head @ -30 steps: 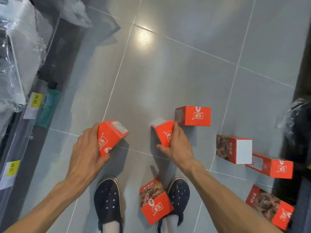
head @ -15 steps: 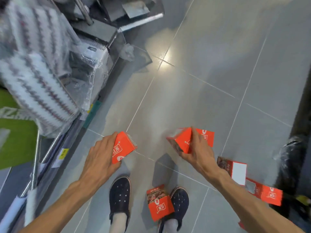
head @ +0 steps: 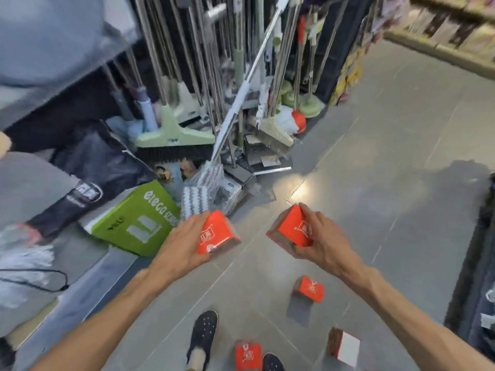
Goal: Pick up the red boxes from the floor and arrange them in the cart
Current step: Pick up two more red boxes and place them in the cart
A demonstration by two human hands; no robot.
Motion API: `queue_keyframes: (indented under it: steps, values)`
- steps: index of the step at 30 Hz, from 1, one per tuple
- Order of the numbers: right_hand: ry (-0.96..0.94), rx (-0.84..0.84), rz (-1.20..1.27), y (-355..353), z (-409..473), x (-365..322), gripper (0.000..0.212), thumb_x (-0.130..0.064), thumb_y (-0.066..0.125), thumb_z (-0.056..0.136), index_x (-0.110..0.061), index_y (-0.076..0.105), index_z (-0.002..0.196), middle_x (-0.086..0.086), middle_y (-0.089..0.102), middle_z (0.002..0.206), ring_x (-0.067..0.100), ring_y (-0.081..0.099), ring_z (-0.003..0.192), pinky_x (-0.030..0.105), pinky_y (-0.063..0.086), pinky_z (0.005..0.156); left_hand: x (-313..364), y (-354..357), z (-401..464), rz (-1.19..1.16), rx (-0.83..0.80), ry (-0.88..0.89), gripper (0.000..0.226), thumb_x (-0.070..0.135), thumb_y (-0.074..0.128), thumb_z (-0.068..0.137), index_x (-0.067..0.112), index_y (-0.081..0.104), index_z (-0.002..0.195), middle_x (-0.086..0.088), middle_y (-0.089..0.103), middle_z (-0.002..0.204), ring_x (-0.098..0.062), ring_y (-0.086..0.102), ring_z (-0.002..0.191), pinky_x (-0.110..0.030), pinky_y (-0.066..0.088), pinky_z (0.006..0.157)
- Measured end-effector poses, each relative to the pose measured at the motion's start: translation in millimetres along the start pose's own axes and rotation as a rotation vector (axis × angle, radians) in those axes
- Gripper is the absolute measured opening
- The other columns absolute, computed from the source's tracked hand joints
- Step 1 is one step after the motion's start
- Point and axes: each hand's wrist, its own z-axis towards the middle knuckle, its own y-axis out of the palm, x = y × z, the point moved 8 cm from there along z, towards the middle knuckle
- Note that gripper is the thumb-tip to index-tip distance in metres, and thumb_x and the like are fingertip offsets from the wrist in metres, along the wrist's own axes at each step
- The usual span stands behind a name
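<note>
My left hand (head: 182,245) grips a red box (head: 217,232) lifted well above the grey tiled floor. A second red box (head: 293,227) is held in my right hand (head: 325,241) at about the same height. Three more red boxes lie on the floor below: one (head: 309,289) under my right forearm, one (head: 247,354) between my dark shoes, and one (head: 344,345) with a white end face at the lower right. No cart shows clearly in this view.
A rack of brooms and mops (head: 203,103) stands ahead on the left, with a green carton (head: 139,220) and a striped wrapped pack (head: 201,194) at its foot. A dark shelf edge (head: 479,263) runs along the right. Open tiled floor (head: 388,170) stretches ahead to the right.
Both hands have lifted their boxes off the floor and risen. The view has tilted up from the floor to the broom rack and aisle.
</note>
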Motion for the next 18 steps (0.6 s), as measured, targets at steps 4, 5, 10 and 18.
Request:
queue_keyframes:
  steps: [4, 5, 10, 18]
  values:
    - [-0.213, -0.061, -0.048, -71, -24, -87, 0.097, -0.074, 0.068, 0.067, -0.047, 0.021, 0.147, -0.007, 0.055, 0.12, 0.026, 0.058, 0.107, 0.043, 0.052, 0.084, 3, -88, -96, -0.054, 0.126, -0.135, 0.106, 0.069, 0.058, 0.069, 0.023, 0.022, 0.156, -0.001, 0.044, 0.146, -0.024, 0.046, 0.13, -0.041, 0.041, 0.106]
    - [-0.26, -0.062, -0.054, -87, -33, -111, 0.095, -0.076, 0.069, 0.066, -0.047, 0.025, 0.145, -0.008, 0.056, 0.117, 0.025, 0.059, 0.105, 0.042, 0.053, 0.084, 1, -107, -123, -0.053, 0.147, -0.16, 0.105, 0.065, 0.061, 0.069, 0.021, 0.023, 0.157, -0.002, 0.043, 0.148, -0.025, 0.045, 0.133, -0.041, 0.038, 0.109]
    - [-0.532, -0.224, -0.116, -124, -92, -247, 0.11, -0.076, 0.063, 0.062, -0.037, 0.022, 0.157, -0.004, 0.051, 0.138, 0.024, 0.058, 0.12, 0.038, 0.051, 0.096, -16, -186, -278, -0.008, 0.201, -0.343, 0.105, 0.045, 0.072, 0.066, 0.019, 0.026, 0.157, -0.007, 0.044, 0.148, -0.028, 0.046, 0.131, -0.039, 0.037, 0.11]
    - [-0.946, -0.284, -0.232, -95, -238, -485, 0.109, -0.063, 0.073, 0.074, -0.037, 0.012, 0.161, -0.003, 0.046, 0.146, 0.024, 0.052, 0.131, 0.035, 0.045, 0.104, -65, -240, -562, 0.038, 0.366, -0.682, 0.099, 0.052, 0.074, 0.065, 0.027, 0.032, 0.152, 0.0, 0.052, 0.139, -0.024, 0.054, 0.124, -0.036, 0.044, 0.104]
